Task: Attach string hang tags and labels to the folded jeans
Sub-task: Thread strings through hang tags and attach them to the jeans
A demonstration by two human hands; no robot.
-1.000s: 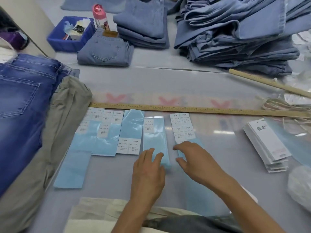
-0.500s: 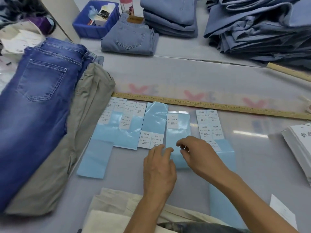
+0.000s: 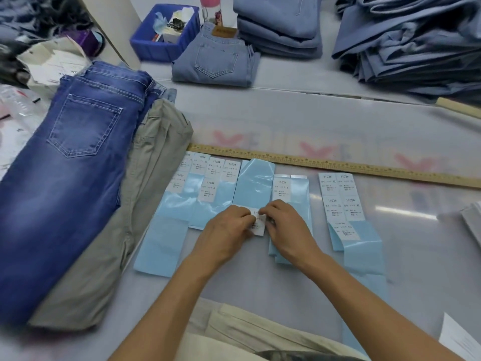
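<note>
Several light blue backing strips (image 3: 253,186) with white size labels lie side by side below a wooden ruler (image 3: 338,165). My left hand (image 3: 225,230) and my right hand (image 3: 286,230) meet over the lower end of the middle strip, both pinching one white label (image 3: 258,225) between fingertips. Another strip with XL labels (image 3: 341,204) lies to the right. Dark blue jeans (image 3: 78,165) lie at the left on top of khaki trousers (image 3: 145,194). A folded light blue pair (image 3: 216,61) sits at the back.
A blue bin (image 3: 153,45) and a pink-capped bottle (image 3: 210,9) stand at the back. Stacks of folded jeans (image 3: 281,29) and a big pile (image 3: 411,43) fill the far right. Beige fabric (image 3: 255,332) lies at the near edge. White tags (image 3: 472,222) lie at the right edge.
The view has shifted left and closer. Both hands moved left from the M strip to the neighbouring strip's lower end and now pinch a white label there.
</note>
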